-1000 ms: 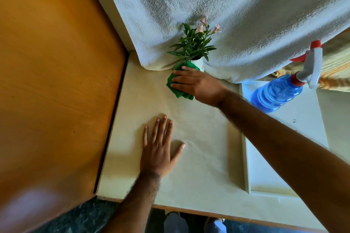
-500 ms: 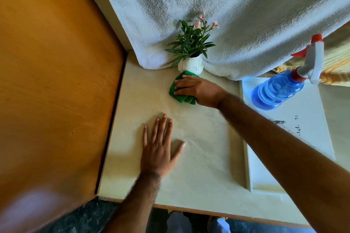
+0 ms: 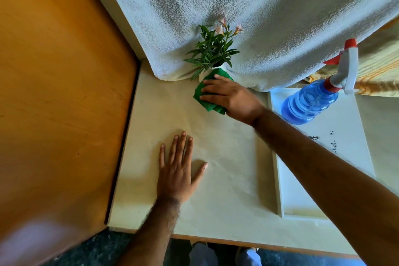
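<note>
My right hand (image 3: 231,97) presses a folded green cloth (image 3: 207,101) flat onto the cream table top (image 3: 226,179), its fingers straight and pointing left. The cloth lies right at the foot of a small potted plant (image 3: 212,49) with green leaves and pale pink flowers, and hides most of the white pot. My left hand (image 3: 177,170) rests palm down on the table, fingers spread, nearer to me and apart from the cloth.
A blue spray bottle (image 3: 311,101) with a white and red trigger stands on a white tray (image 3: 278,179) at the right. A white towel (image 3: 259,17) hangs behind the plant. An orange wooden panel (image 3: 60,93) borders the table on the left.
My right hand has slid the green cloth back up against the plant pot, after pulling it a little toward me half a second ago. My left hand has stayed put.
</note>
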Tool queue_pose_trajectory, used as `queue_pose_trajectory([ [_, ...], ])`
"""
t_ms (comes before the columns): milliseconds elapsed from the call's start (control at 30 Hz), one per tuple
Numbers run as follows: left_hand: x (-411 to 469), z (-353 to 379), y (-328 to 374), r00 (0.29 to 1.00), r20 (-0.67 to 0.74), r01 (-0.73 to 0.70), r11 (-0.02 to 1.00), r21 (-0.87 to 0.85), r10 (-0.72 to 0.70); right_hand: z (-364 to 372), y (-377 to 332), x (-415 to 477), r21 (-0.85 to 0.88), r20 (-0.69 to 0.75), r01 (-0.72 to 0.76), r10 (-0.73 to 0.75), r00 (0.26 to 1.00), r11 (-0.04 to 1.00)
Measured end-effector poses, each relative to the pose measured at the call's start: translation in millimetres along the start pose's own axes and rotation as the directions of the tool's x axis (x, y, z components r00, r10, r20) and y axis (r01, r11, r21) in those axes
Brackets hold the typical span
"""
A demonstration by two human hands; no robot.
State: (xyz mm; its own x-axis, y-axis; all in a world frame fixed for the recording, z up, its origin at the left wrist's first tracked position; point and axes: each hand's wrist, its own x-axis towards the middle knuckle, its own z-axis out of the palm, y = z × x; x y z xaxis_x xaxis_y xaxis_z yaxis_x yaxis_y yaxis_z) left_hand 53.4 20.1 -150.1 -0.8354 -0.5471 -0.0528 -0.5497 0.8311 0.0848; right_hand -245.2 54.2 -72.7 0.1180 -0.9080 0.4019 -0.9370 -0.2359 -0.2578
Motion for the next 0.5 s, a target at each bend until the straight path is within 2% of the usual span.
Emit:
queue_pose_trajectory([
  [267,0,2,-1,1.000,-0.019,-0.004,1.000,0.009,0.004,13,6,-14,0.098,0.151,-0.095,0.080,0.985,0.991],
  [400,1,2,0,1.000,-0.015,-0.004,1.000,0.009,0.004,21,3,-30,0.193,0.162,-0.279,0.250,0.955,0.941],
  [500,0,2,0,1.000,-0.002,-0.002,1.000,0.013,0.002,19,-4,-29,0.215,0.151,-0.295,0.266,0.952,0.931],
])
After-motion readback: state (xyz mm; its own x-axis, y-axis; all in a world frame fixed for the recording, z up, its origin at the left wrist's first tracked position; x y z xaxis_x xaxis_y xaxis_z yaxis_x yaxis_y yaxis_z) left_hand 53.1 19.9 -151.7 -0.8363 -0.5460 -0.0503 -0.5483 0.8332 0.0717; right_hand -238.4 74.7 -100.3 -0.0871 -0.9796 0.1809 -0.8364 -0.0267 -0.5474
